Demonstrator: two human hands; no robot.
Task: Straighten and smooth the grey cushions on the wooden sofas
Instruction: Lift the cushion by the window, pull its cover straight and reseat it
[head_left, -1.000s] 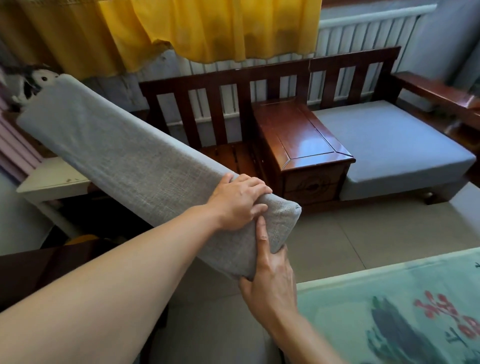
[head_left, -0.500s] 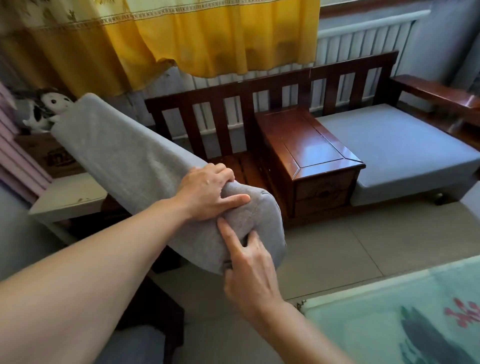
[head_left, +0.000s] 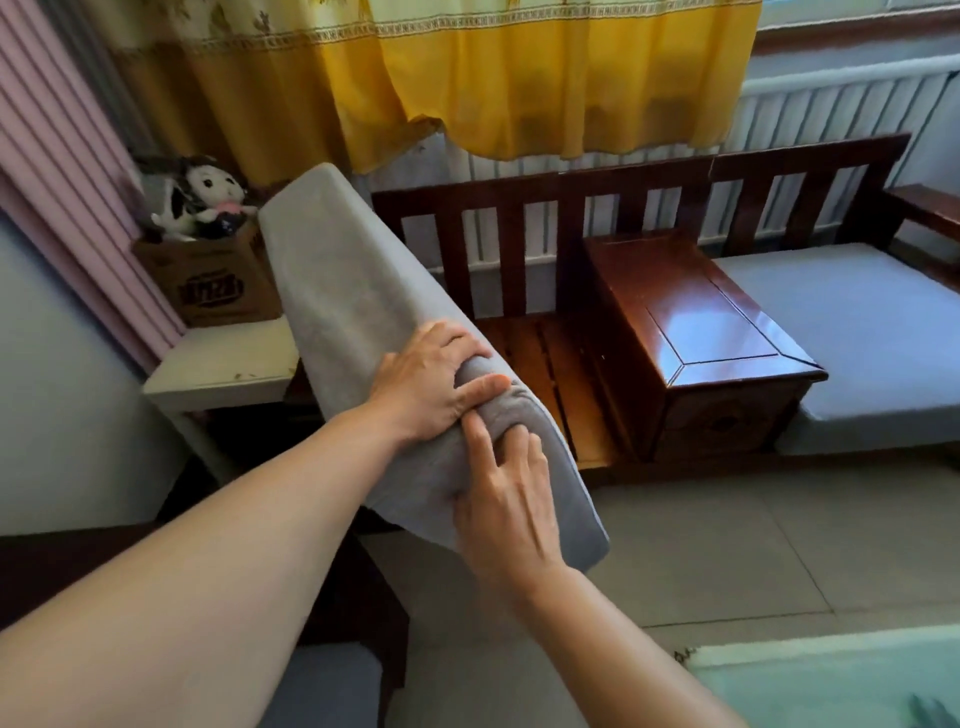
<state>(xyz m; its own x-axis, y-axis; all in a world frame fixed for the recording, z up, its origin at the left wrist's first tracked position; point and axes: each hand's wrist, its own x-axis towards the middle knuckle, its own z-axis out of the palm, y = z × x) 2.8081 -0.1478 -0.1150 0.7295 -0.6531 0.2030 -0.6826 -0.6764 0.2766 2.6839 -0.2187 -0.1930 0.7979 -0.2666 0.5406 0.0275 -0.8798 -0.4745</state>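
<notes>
I hold a long grey cushion in the air, tilted up and away to the left, over the floor in front of the wooden sofa. My left hand grips its near end from above and bunches the fabric. My right hand clasps the same end from below, with its fingers pressed into the cloth. The sofa's left seat shows bare wooden slats. A second grey cushion lies flat on the right seat.
A glossy wooden box table sits between the two seats. A white side table at the left carries a cardboard box with plush toys. Yellow curtains hang over a radiator. A teal table edge is at bottom right.
The cushion has swung to stand steeper and its near end has moved toward the sofa. Both hands kept hold of that end. My view has shifted left and closer.
</notes>
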